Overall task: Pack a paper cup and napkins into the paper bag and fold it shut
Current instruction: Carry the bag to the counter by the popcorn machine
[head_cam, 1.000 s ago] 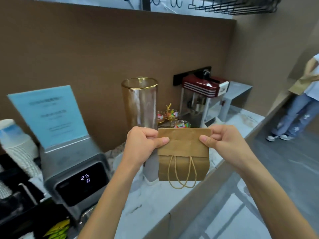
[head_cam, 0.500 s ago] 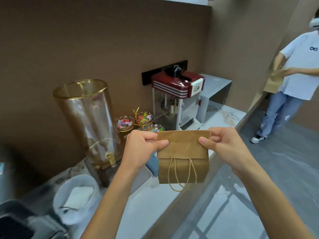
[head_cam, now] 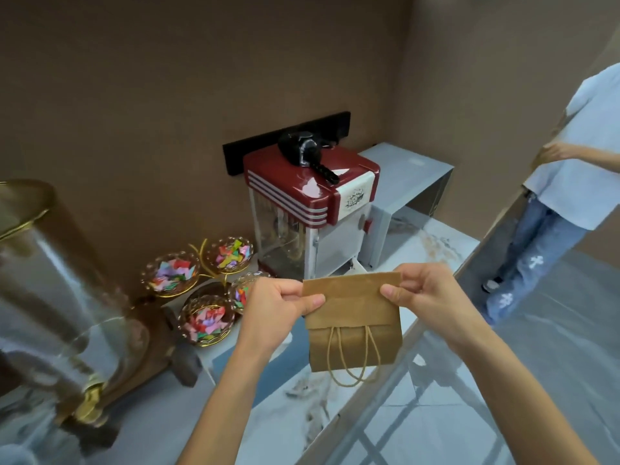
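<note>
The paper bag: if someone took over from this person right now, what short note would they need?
Left hand: pinching the left top corner of the paper bag.
Right hand: pinching the right top corner.
Bag: held up above the counter, top folded over towards the camera, handles hanging down the front.
Done: the fold is made. Contents can't be seen.
Left: probably crease it and set it down.

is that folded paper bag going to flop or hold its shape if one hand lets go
The paper bag probably holds its shape: its folded flap lies flat and creased. Held by only the left hand or right hand, it would likely tilt. Its twine handles hang limp.
</note>
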`<state>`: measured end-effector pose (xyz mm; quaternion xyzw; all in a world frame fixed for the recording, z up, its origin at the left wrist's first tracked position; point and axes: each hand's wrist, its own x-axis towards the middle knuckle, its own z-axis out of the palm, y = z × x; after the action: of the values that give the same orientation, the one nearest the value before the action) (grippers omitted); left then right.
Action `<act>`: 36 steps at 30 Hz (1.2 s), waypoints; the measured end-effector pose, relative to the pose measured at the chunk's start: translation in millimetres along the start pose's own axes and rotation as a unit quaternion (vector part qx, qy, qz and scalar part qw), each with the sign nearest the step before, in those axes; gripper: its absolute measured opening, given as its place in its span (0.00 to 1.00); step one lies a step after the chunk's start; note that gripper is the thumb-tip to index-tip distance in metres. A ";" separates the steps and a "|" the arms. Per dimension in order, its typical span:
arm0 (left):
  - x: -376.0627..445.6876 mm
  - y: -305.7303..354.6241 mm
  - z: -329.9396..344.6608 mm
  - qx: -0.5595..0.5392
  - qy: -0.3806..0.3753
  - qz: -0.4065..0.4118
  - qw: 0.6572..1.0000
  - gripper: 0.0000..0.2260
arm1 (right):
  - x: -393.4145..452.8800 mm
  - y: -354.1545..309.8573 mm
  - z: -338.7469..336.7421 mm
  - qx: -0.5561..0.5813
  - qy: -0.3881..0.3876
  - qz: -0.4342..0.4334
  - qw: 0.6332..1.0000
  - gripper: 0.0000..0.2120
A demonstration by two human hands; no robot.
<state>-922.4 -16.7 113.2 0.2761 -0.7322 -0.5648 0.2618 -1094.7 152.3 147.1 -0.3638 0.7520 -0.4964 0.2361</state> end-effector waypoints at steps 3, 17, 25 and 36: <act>28.0 -11.2 21.1 0.006 0.009 -0.026 1.000 0.04 | 31.3 20.0 -13.9 -0.005 -0.023 0.010 1.000 0.04; 139.8 -57.8 154.6 0.002 0.140 -0.138 0.980 0.22 | 204.3 125.2 -106.1 -0.059 -0.184 -0.003 0.981 0.07; 177.6 -65.8 242.2 0.012 0.209 -0.202 0.957 0.23 | 276.5 179.5 -163.7 -0.096 -0.261 -0.020 0.960 0.10; 226.4 -87.4 321.8 0.127 0.235 -0.236 0.934 0.08 | 333.7 250.3 -198.1 -0.213 -0.273 -0.048 0.937 0.11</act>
<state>-1297.5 26.2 -27.9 0.5968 -0.6293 -0.4316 0.2480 -1523.1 66.0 -2.3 -0.5622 0.7286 -0.2174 0.3254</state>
